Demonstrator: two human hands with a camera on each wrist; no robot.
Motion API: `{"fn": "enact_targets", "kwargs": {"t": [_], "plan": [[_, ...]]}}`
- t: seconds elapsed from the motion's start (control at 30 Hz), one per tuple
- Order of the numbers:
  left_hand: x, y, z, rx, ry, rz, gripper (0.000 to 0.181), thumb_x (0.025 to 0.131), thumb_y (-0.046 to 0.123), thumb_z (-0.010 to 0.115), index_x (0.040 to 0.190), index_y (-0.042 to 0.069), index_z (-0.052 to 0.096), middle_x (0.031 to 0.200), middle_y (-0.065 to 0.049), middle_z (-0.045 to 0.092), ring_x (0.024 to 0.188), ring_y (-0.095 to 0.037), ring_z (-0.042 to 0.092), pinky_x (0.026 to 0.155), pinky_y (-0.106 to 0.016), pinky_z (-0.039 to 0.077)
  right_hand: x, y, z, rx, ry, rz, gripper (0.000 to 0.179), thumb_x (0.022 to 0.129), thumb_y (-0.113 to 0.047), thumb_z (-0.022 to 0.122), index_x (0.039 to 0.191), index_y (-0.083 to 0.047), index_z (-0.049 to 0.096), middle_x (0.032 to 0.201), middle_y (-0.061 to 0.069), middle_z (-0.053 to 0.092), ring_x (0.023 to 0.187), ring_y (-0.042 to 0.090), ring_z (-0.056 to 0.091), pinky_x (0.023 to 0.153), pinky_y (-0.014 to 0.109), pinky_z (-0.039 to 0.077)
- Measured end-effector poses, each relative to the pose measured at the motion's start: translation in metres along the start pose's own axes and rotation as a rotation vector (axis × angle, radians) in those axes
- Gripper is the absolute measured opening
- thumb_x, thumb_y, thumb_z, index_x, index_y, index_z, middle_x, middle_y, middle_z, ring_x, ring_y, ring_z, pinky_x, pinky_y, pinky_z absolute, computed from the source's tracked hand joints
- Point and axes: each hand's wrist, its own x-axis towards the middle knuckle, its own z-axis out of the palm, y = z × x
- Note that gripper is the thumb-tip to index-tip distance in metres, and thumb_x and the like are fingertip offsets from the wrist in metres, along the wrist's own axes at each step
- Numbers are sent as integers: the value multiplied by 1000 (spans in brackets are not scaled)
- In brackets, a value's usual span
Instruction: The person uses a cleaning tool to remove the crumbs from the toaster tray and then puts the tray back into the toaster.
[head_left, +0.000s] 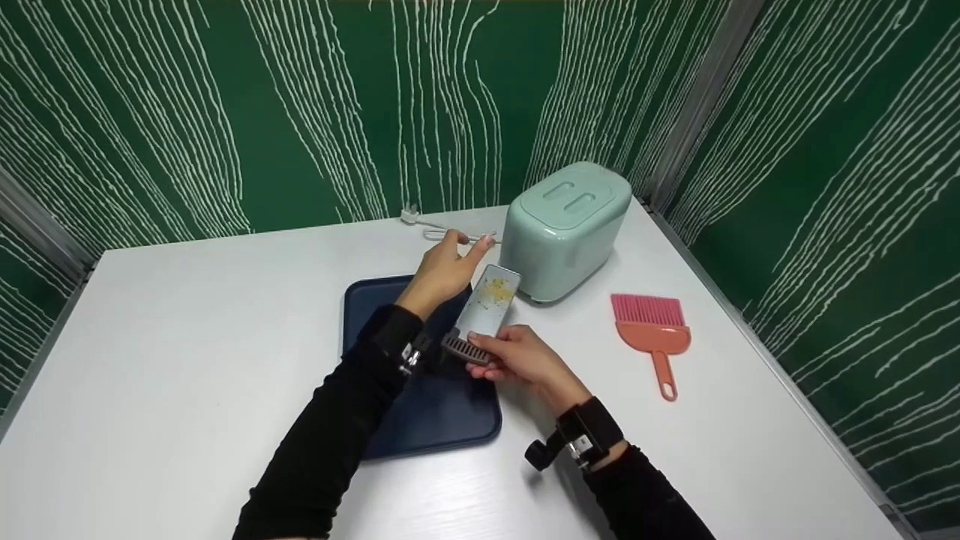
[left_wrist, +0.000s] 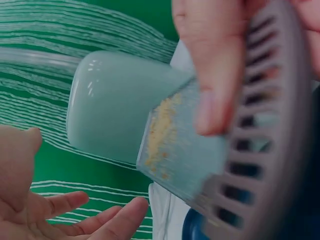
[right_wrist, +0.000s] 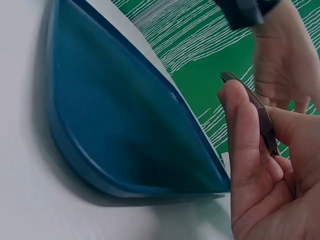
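My right hand (head_left: 532,361) grips a toaster's crumb tray (head_left: 480,313) by its grey slotted end, thumb on top and fingers underneath. Yellow crumbs (head_left: 496,290) lie toward the far end of its metal plate. Just left of that plate, my left hand (head_left: 442,271) hovers with nothing in it, fingers loosely extended in the left wrist view. Beyond both hands stands a mint-green toaster (head_left: 566,232), lid on top. Below the crumb tray, a dark blue serving tray (head_left: 435,424) lies on the table. The right wrist view shows the slotted end (right_wrist: 257,112) edge-on between thumb and fingers.
An orange dustpan (head_left: 654,339) with a pink-bristled brush (head_left: 649,308) lies right of the toaster. A white plug (head_left: 409,215) and its cord rest on the white table (head_left: 202,360) near the back. Green walls with white streaks stand behind and to the right.
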Motion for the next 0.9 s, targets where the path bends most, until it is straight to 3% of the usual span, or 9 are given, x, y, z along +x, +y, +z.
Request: {"fn": "enact_targets", "kwargs": {"t": [0.13,0.23,0.33,0.43,0.73,0.9], "plan": [[-14,-6,-5,-45,-6,1,62,111,58,49,143,6,53,119,-18,71,104,-29,69,88,-40,56,-3,-2,0,3,-17,-23,25,109,-23,65,105,2,67,73,2,77,62,5,74,53,12,55],[-25,-10,-9,-109,-34,-22,58,111,58,50,141,8,54,116,-18,72,99,-32,72,77,-33,57,-5,-5,0,6,-20,-32,26,110,-22,65,107,4,67,72,2,77,61,5,74,53,12,55],[-37,-13,-12,-191,-69,-58,56,110,58,51,139,10,55,130,-20,70,110,-39,73,78,-33,63,-8,-9,-2,4,-17,-43,29,109,-22,65,109,7,65,72,2,77,61,5,74,53,12,56],[-48,-18,-14,-244,-86,-72,54,111,57,52,138,11,57,137,-18,68,117,-38,71,83,-39,66,-11,-13,-2,5,-13,-54,30,109,-21,66,109,8,65,72,3,77,61,5,74,54,13,56],[-80,-32,-16,-353,-100,-87,50,109,51,59,139,11,60,111,-17,70,91,-22,71,70,-36,67,-20,-23,3,-15,-29,-89,23,108,-21,66,98,-1,68,70,2,76,59,5,72,54,14,56],[-96,-36,-17,-433,-125,-76,44,112,45,57,137,9,61,109,-13,70,87,-19,69,64,-32,65,-25,-27,9,-41,-55,-116,22,109,-21,65,101,-1,70,70,0,76,59,5,72,54,15,56]]}}
